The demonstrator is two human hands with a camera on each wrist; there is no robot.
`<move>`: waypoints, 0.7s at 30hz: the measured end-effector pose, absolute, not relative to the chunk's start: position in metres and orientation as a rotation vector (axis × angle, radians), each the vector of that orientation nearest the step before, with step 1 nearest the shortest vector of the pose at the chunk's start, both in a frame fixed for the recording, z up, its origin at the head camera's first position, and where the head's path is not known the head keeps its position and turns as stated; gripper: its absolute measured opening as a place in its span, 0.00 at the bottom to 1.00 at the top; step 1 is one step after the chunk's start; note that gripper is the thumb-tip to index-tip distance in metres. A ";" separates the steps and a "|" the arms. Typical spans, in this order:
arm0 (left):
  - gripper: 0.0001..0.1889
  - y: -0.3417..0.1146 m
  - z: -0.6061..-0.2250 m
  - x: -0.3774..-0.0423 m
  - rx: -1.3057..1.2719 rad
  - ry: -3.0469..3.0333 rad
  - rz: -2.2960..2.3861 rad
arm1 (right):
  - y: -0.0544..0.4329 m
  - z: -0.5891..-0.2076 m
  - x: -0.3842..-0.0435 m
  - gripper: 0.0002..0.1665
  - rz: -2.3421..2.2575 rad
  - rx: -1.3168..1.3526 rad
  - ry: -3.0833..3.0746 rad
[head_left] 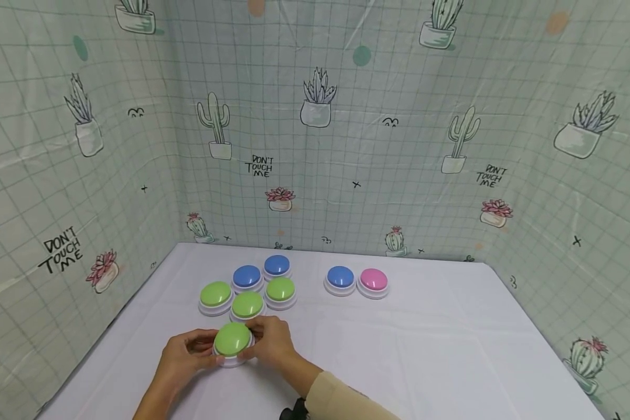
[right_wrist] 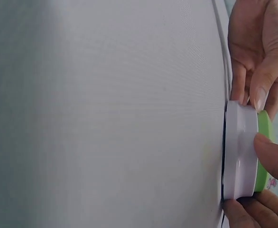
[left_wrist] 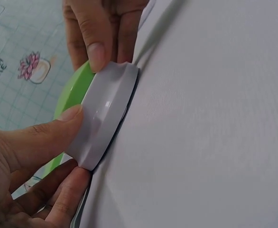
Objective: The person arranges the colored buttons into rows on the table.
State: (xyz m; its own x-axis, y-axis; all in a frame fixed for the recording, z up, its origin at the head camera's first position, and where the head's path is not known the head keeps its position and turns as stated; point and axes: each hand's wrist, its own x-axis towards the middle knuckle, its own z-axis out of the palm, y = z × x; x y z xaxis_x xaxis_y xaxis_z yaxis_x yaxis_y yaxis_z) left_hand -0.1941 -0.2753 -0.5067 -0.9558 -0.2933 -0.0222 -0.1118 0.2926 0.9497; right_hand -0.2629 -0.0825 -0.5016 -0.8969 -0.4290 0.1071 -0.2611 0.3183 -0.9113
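Nearest the person is a green push button (head_left: 232, 338) with a round white base (left_wrist: 111, 102), held from both sides. My left hand (head_left: 181, 357) grips its left side, thumb on the near edge and fingers at the base. On the opposite side, my right hand (head_left: 274, 343) pinches it, thumb in front and fingers behind. Both wrist views show the base's underside right at the white tabletop. Just behind it sits another green button (head_left: 248, 304), partly covered by the right fingers. Two more green buttons (head_left: 215, 293) flank that one.
Two blue buttons (head_left: 247, 276) stand behind the green ones, close together. Further right, a third blue button (head_left: 340, 276) sits beside a pink button (head_left: 374, 279). A white cloth (head_left: 425, 344) covers the table, and a cactus-print curtain (head_left: 357, 157) encloses its back and sides.
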 end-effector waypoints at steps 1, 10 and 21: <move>0.31 -0.274 -0.507 -0.194 0.381 -2.395 -1.742 | -0.081 -0.502 -0.263 0.30 -1.632 -0.642 2.424; 0.30 -0.257 -0.504 -0.197 0.344 -2.393 -1.743 | -0.066 -0.503 -0.264 0.30 -1.653 -0.603 2.409; 0.30 -0.238 -0.506 -0.206 0.308 -2.416 -1.738 | -0.043 -0.503 -0.268 0.31 -1.659 -0.601 2.417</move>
State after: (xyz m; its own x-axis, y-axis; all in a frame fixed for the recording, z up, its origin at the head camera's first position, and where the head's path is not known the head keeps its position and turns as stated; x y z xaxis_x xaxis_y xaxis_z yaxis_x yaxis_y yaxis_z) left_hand -0.2061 -0.2377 -0.5061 -0.9679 -0.2515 0.0014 -0.0786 0.3081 0.9481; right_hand -0.2684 -0.0426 -0.5030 -0.9087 -0.4051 0.1009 -0.2398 0.3087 -0.9204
